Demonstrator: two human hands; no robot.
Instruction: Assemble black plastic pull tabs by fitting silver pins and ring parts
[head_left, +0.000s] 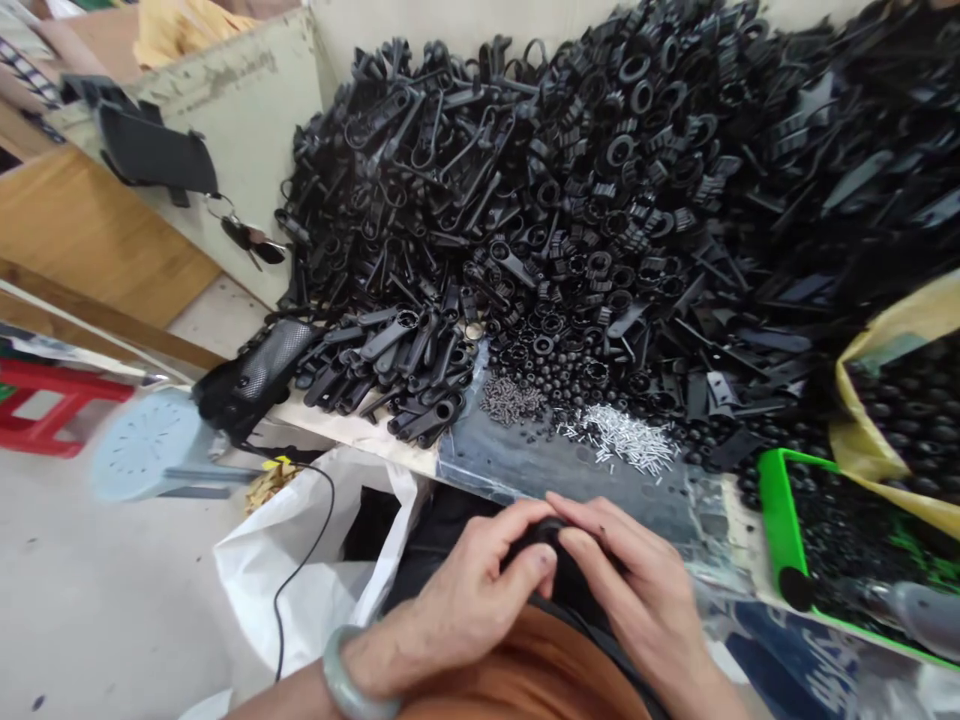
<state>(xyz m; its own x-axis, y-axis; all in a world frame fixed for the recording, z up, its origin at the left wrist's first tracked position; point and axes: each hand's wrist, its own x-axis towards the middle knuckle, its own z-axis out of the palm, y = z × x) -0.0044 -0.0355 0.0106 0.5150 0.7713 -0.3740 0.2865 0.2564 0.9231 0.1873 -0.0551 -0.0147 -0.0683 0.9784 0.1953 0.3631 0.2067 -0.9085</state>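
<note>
Close to my body, at the front edge of the bench, both hands meet around a small black plastic part point(550, 530). My left hand point(487, 575), with a pale bangle on its wrist, is closed on it with thumb and forefinger. From the other side, the fingers of my right hand point(634, 560) grip the same part. Most of the part is hidden by the fingers, so its exact kind does not show. Just beyond my hands lie a heap of silver pins point(634, 440) and a smaller heap of dark screw-like pieces point(512, 398).
A large pile of black plastic parts point(480, 170) covers the back of the bench. Black handle-like pieces point(397, 365) lie front left. A green tray point(776, 510) and a yellow sack point(855, 390) stand right. A white bag point(259, 570) hangs below left, near a blue stool point(154, 445).
</note>
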